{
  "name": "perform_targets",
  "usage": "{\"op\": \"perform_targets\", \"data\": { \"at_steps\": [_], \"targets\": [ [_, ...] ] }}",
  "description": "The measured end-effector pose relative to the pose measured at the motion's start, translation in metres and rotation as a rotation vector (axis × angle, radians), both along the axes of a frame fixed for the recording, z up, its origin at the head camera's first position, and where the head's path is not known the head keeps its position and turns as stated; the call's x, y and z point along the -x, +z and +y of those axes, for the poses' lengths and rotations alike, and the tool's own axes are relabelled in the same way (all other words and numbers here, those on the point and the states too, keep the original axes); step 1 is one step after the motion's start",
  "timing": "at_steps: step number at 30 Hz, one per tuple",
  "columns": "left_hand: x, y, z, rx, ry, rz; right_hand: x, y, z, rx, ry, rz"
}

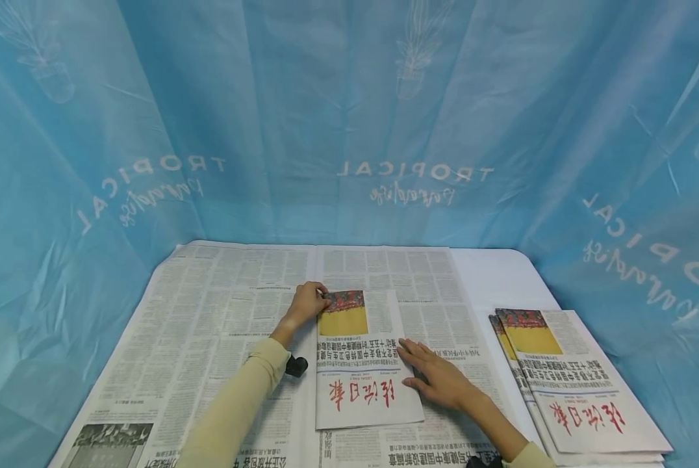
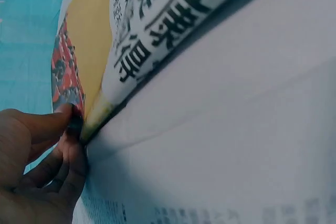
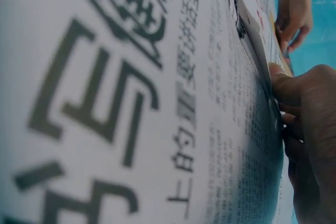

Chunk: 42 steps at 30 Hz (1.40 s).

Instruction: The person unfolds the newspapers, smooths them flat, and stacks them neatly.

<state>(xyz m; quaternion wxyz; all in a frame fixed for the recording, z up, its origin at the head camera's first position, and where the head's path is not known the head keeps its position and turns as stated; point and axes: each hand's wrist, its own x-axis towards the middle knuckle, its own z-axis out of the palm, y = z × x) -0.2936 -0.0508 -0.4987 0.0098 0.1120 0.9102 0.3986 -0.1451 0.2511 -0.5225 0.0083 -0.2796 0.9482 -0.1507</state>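
Two hands are on one folded newspaper (image 1: pixel 361 390), which lies near the middle of the surface (image 1: pixel 495 276), a little to the near side, its ends facing the far and near edges. With my left hand (image 1: pixel 305 305) I pinch its far left corner between thumb and fingers, just beside the picture printed in red and yellow. From the left wrist, I see the printed edge slant away from my fingertips over a pale, blurred area. My right hand (image 1: pixel 437 378) is not clenched: its fingers reach out, and fingertips and thumb touch the newspaper's right edge, about halfway along; I cannot tell whether anything is tucked under them. The red title sits at the end toward the near edge.

Beneath it, spread newspaper sheets (image 1: pixel 209 351) cover the surface from its left edge across the middle, with a dark photo (image 1: pixel 112 445) printed near the near left corner. At the right edge, on the white part, a stack of folded newspapers (image 1: pixel 589 396) leans slightly askew, the top copy like mine. Past the far edge hangs a blue curtain (image 1: pixel 361 117) with pale lettering. I wear pale yellow sleeves (image 1: pixel 238 406).
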Motion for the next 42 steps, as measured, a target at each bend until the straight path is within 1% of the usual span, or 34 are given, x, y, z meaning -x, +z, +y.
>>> {"op": "perform_targets", "data": {
  "at_steps": [3, 5, 8, 10, 12, 14, 15, 16, 19, 21, 22, 24, 27, 30, 31, 34, 36, 38, 42],
  "targets": [
    [-0.003, -0.002, -0.003, -0.053, -0.027, -0.009, -0.002, -0.001, 0.001, 0.026, -0.005, 0.003],
    [-0.003, -0.003, -0.006, -0.086, -0.032, -0.012, -0.001, -0.002, 0.003, 0.060, -0.019, 0.001],
    [-0.001, -0.006, -0.009, -0.130, -0.039, -0.021, 0.000, -0.001, 0.005, 0.175, -0.066, -0.047],
    [0.000, -0.006, -0.011, -0.164, -0.038, -0.040, 0.001, -0.001, 0.006, 0.262, -0.091, -0.076],
    [0.000, -0.006, -0.012, -0.201, -0.037, -0.057, 0.003, -0.002, 0.006, 0.336, -0.099, -0.089],
    [0.000, -0.004, -0.013, -0.227, -0.030, -0.069, 0.004, -0.003, 0.006, 0.372, -0.084, -0.079],
    [-0.001, -0.003, -0.013, -0.228, -0.021, -0.074, 0.005, -0.004, 0.006, 0.366, -0.065, -0.061],
    [-0.001, -0.003, -0.014, -0.217, -0.012, -0.074, 0.005, -0.005, 0.006, 0.339, -0.045, -0.043],
    [-0.001, -0.004, -0.014, -0.173, 0.004, -0.075, 0.005, -0.008, 0.003, 0.228, 0.022, 0.005],
    [-0.001, -0.005, -0.014, -0.168, 0.004, -0.074, 0.005, -0.010, 0.000, 0.141, 0.063, 0.037],
    [-0.001, -0.005, -0.014, -0.176, 0.001, -0.075, 0.005, -0.010, -0.001, 0.104, 0.074, 0.044],
    [-0.001, -0.005, -0.014, -0.213, -0.011, -0.080, 0.004, -0.011, -0.003, 0.076, 0.092, 0.057],
    [-0.001, -0.003, -0.015, -0.268, -0.027, -0.110, 0.003, -0.009, -0.005, 0.037, 0.088, 0.065],
    [0.001, 0.002, -0.019, -0.332, -0.038, -0.182, 0.004, -0.007, -0.005, 0.009, 0.073, 0.055],
    [0.001, 0.004, -0.020, -0.370, -0.038, -0.224, 0.005, -0.007, -0.006, -0.002, 0.067, 0.053],
    [0.003, 0.011, -0.026, -0.504, -0.045, -0.384, 0.006, -0.006, -0.006, -0.013, 0.058, 0.035],
    [0.004, 0.014, -0.030, -0.570, -0.047, -0.488, 0.007, -0.005, -0.006, -0.016, 0.057, 0.028],
    [0.005, 0.015, -0.035, -0.600, -0.075, -0.567, 0.007, -0.006, -0.005, -0.015, 0.059, 0.022],
    [0.005, 0.016, -0.042, -0.609, -0.164, -0.663, 0.006, -0.006, -0.004, -0.017, 0.063, 0.022]
  ]
}}
